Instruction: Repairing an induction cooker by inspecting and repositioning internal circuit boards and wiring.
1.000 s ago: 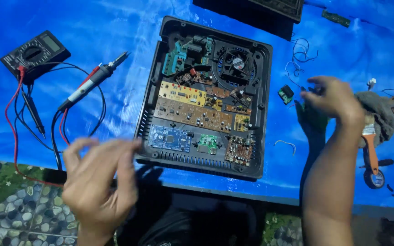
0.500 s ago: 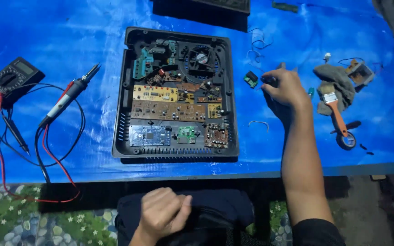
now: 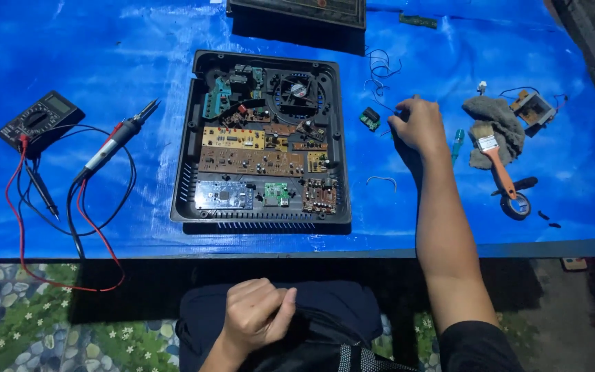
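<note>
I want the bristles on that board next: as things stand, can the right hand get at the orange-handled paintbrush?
Probably yes. The right hand rests on the blue tarp just left of the paintbrush, which lies atop a grey rag. Only a small green tool lies between them.

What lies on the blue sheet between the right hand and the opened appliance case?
In the head view, a small green-and-black component lies between the right hand and the opened appliance case.

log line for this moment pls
left hand: closed, at lap, off table | right hand: on blue table beside small green part | opened device: untouched
</note>
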